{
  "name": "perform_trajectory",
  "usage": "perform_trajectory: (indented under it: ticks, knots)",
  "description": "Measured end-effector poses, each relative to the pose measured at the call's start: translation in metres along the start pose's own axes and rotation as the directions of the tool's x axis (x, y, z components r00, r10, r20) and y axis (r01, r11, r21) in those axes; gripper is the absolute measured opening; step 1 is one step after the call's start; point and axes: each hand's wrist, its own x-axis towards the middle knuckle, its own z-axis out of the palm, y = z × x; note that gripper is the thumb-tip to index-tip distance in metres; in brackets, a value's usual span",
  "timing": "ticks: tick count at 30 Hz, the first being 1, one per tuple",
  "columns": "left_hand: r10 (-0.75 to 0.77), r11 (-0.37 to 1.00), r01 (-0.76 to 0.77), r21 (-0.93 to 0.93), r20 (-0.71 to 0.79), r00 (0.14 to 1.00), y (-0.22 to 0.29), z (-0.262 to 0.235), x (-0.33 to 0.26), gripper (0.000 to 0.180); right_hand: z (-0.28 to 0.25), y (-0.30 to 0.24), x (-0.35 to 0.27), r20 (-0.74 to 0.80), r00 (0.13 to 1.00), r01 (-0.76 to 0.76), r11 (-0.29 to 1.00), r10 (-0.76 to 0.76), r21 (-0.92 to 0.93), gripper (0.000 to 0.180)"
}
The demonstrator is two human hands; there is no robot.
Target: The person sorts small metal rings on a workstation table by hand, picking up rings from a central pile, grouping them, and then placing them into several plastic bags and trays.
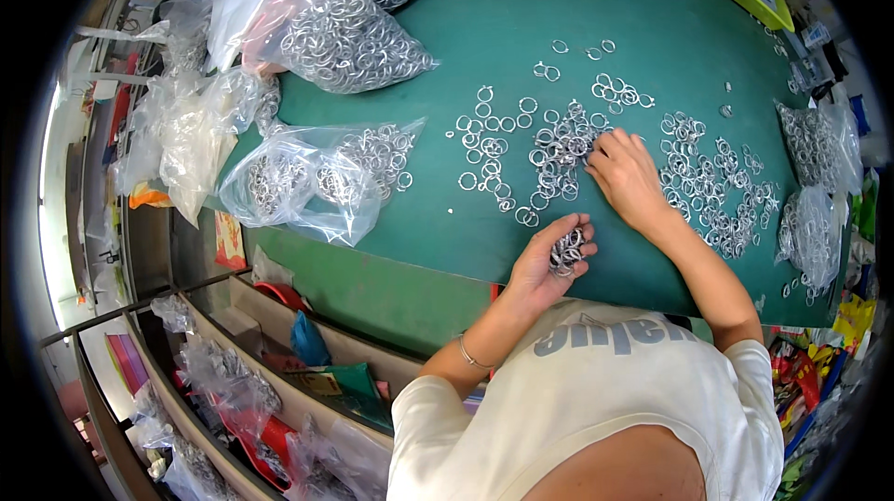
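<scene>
Left hand point(549, 254) cupped around a bunch of metal rings point(566, 252) at the near edge of green table point(484, 7), right hand point(626, 175) spread flat, fingertips on loose ring pile point(559, 152) mid-table, clear bags of rings point(321, 175) at left

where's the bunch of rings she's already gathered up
In the head view, the bunch of metal rings sits cupped in the left hand, at the near edge of the green table, just below the right hand.
</scene>
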Motion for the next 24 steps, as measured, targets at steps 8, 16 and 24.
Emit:
perform_trajectory:
  ticks: [8,16,24]
  knots:
    - [0.055,0.998,-0.056,0.041,0.011,0.998,0.008,-0.001,-0.008,0.030,-0.044,-0.038,-0.001,0.225,0.965,-0.031,0.789,-0.137,0.614,0.006]
    - [0.182,0.983,-0.181,-0.017,0.108,0.977,0.015,-0.026,-0.028,0.016,0.018,-0.015,0.056,0.058,0.989,0.123,0.980,-0.134,0.157,0.051]
    - [0.249,0.948,-0.247,-0.202,-0.018,0.968,0.033,-0.032,-0.032,0.014,-0.007,0.019,-0.006,0.033,0.993,0.102,0.973,-0.111,0.208,0.034]
